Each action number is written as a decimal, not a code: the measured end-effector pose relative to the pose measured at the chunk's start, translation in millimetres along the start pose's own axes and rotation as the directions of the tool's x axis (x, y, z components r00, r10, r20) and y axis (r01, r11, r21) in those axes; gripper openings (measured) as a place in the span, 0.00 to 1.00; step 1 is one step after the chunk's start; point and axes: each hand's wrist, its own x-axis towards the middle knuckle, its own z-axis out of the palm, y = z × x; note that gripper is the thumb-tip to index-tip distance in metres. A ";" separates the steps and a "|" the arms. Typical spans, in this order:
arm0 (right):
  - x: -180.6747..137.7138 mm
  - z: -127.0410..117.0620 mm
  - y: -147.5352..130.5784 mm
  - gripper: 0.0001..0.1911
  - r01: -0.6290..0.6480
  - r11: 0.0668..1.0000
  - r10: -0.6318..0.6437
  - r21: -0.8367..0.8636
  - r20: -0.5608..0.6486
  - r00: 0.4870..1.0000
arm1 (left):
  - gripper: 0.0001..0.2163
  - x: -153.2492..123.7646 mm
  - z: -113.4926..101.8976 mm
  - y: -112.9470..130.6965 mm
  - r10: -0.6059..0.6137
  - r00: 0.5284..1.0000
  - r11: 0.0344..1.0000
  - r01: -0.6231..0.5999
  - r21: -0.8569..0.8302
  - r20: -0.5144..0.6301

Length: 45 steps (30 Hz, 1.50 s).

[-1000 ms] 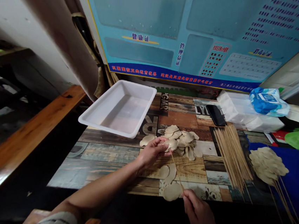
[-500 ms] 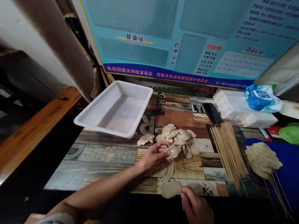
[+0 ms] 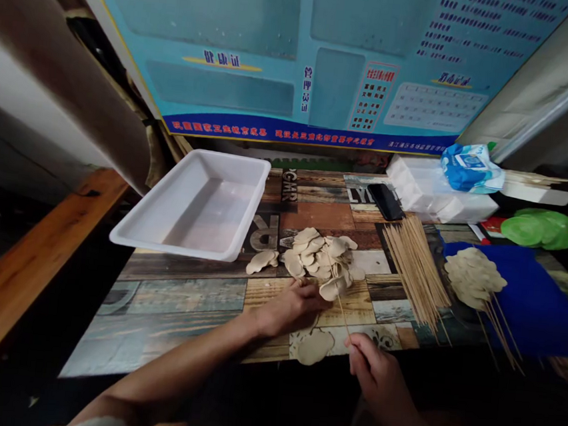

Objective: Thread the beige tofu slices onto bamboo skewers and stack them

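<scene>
The right hand (image 3: 374, 369) pinches the lower end of a thin wooden stick (image 3: 343, 316) between thumb and forefinger; its other fingers are folded and partly hidden, and the forearm goes into the dark. The upper end of this stick reaches a pale flat slice (image 3: 331, 288), but how deep it enters I am not able to say. The left hand (image 3: 295, 308) is low over the table (image 3: 170, 296), back upward, just beside this slice. Its fingertips are mostly covered by the hand itself — whether they grasp something, one cannot see. Behind, a heap of slices (image 3: 313, 251) lies near the middle of the table, overlapping, so the lower pieces are hidden. A single slice (image 3: 315, 347) lies at the near edge. To the right, a bundle of sticks (image 3: 416, 272) lies near some filled skewers (image 3: 476, 278), whose slices cover the stick tops. The white tray (image 3: 188, 210) stands at the left. The blue board (image 3: 304, 41) is cut off above, and its smallest print is too blurred for reading.
</scene>
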 end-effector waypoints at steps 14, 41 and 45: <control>-6.1 0.5 -0.9 0.14 0.009 1.000 -0.011 0.026 0.098 0.995 | 0.10 3.7 -20.8 -19.1 -0.623 0.782 0.351 0.252 -0.902 -0.025; -7.7 17.8 10.5 0.14 -0.039 0.999 0.040 -0.011 0.226 0.973 | 0.12 4.0 -18.2 -5.2 -0.607 0.745 0.429 0.013 -0.903 -0.277; -8.1 19.8 16.3 0.15 -0.005 0.999 0.013 -0.043 0.181 0.983 | 0.12 5.6 -23.2 -9.4 -0.658 0.746 0.167 0.010 -0.986 -0.104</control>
